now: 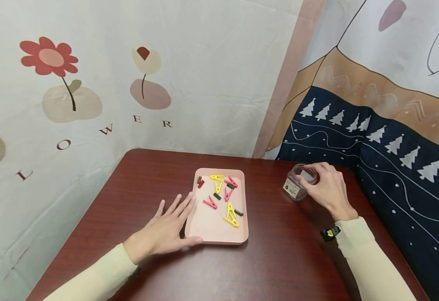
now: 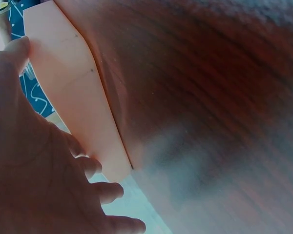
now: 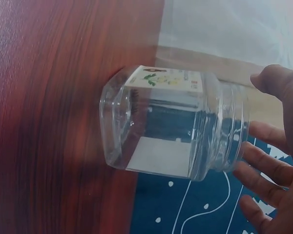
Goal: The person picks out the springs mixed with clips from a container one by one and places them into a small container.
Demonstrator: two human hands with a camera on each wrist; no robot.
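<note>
A pale pink tray (image 1: 212,234) lies on the table, with several yellow clothespins (image 1: 230,211) and pink clothespins (image 1: 210,202) scattered in it. Among them are small dark green pieces (image 1: 217,196), a ridged one (image 1: 238,212), and small red and brown pieces (image 1: 201,184). My left hand (image 1: 167,230) has its fingers spread along the tray's left side, thumb at the near left corner. To the right, a clear plastic jar (image 3: 161,122) with a label stands upright and lidless. My right hand (image 1: 328,188) reaches over its mouth, fingertips right at the rim, thumb held apart from them.
The dark red-brown wooden table (image 1: 272,259) ends at a pale curtain (image 1: 212,83) printed with flowers behind it. A navy cloth with white trees (image 1: 400,184) hangs along the right edge, close beyond the jar and my right arm.
</note>
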